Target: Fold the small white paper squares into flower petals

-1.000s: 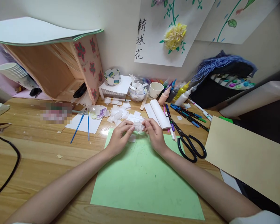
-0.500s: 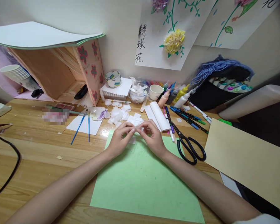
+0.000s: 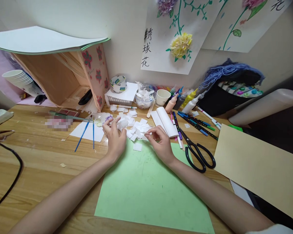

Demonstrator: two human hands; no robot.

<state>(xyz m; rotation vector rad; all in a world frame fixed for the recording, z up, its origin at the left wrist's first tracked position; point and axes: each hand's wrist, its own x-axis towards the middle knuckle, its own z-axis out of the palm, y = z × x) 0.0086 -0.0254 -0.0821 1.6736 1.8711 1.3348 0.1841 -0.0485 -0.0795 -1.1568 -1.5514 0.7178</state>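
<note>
My left hand (image 3: 115,139) is over the near left edge of the pile of small white paper pieces (image 3: 136,130), its fingers apart and curved. At the right side of the pile, my right hand (image 3: 160,141) has thumb and fingertips pressed together; whatever may be between them is too small to make out. A single white paper square (image 3: 137,147) lies between the hands on the top edge of the green sheet (image 3: 153,191).
Black scissors (image 3: 197,152) lie right of the green sheet, near a white paper roll (image 3: 167,122) and several pens (image 3: 197,123). Behind stand a bowl of scraps (image 3: 145,97), a paper cup (image 3: 163,97) and paint bottles (image 3: 171,103). Two brushes (image 3: 93,135) lie left.
My hands were together at the fingertips over the paper pieces. My left hand has moved left and its fingers have spread; my right hand stays nearly in place.
</note>
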